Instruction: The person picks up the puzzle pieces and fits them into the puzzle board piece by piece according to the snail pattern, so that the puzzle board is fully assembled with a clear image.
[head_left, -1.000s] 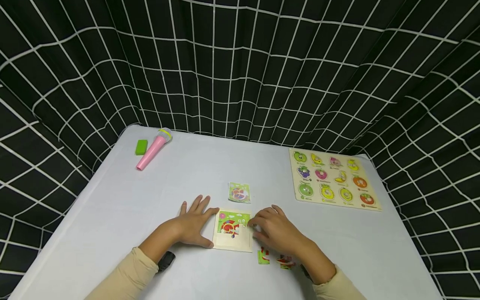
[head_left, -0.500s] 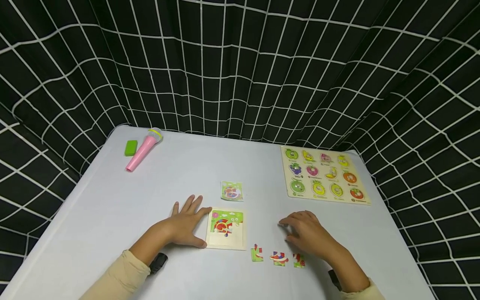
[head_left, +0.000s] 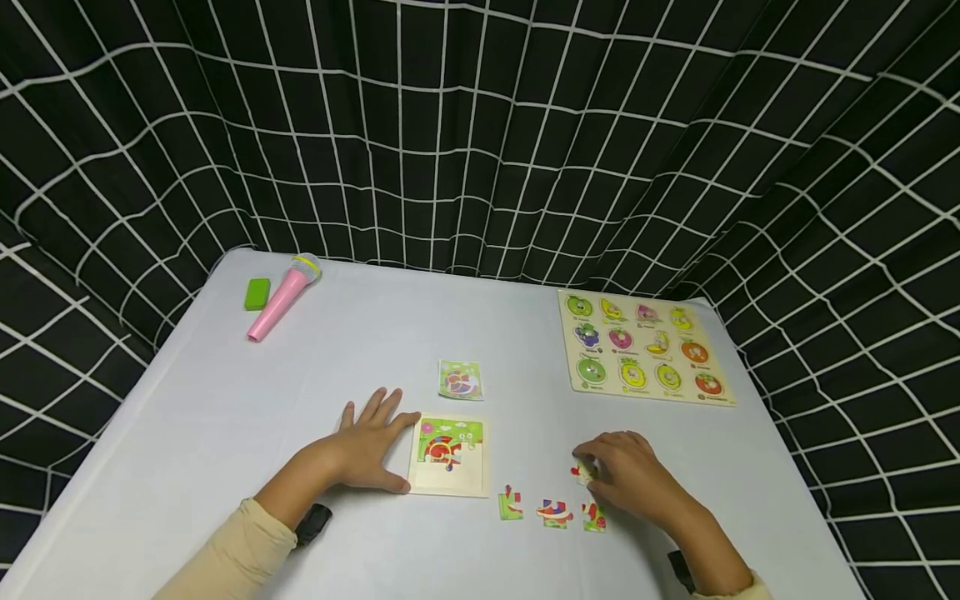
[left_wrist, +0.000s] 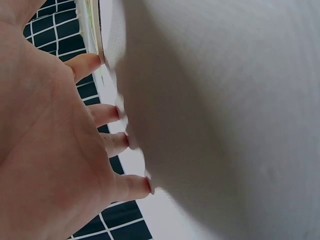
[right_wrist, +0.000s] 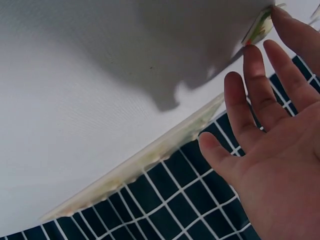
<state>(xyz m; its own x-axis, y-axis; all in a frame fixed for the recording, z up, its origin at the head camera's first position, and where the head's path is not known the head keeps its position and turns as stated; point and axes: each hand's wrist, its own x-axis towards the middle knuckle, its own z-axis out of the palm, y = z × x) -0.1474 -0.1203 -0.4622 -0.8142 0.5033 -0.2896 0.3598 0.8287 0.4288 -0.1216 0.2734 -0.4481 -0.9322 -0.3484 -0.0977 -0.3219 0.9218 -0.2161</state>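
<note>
Lane between card [head_left: 461, 380], fruit board [head_left: 612, 372]; pieces [head_left: 555, 513] obstruct nearside.

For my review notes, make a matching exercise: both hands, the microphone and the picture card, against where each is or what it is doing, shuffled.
1. left hand
2. right hand
3. pink microphone
4. picture card

A. beside the green block
B. holding a puzzle piece
C. on the table, just beyond the puzzle tray
D. spread at the puzzle tray's left edge

Pairs: 1-D, 2-B, 3-A, 4-C
</note>
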